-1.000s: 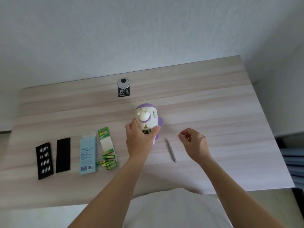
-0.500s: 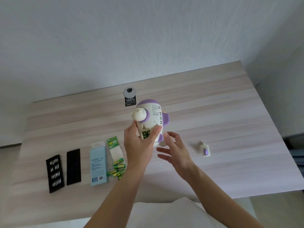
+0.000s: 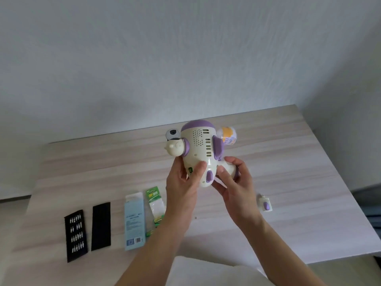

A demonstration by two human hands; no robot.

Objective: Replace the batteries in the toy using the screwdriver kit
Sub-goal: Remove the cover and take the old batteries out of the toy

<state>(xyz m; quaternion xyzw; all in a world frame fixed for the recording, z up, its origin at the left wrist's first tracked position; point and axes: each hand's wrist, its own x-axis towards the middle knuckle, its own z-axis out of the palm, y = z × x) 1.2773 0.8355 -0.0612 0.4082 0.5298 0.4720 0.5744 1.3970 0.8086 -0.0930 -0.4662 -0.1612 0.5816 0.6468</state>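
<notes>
The toy (image 3: 201, 149), a cream and purple figure, is held in the air above the middle of the table (image 3: 299, 162), gripped by both our hands.

Nearest to us, a pale cloth (image 3: 206, 273) lies at the table's front edge. On the table to our left is a row of things: a black tray of screwdriver bits (image 3: 76, 235), a plain black lid (image 3: 101, 226) just beside it, then a light blue box (image 3: 134, 221), then a green battery packet (image 3: 155, 200) partly hidden by our left forearm. To our right lies a small cream cover with a purple button (image 3: 266, 205), well apart from the rest.

Above these, our left hand (image 3: 181, 190) wraps its fingers and thumb round the toy's lower body, where a patch of green shows. Our right hand (image 3: 235, 188) curls its fingers round a cream limb at the toy's lower right.

The toy's vented back faces us, its purple top pointing away. Behind it stands a round grey tag (image 3: 172, 134), partly hidden, and beyond that a white wall.
</notes>
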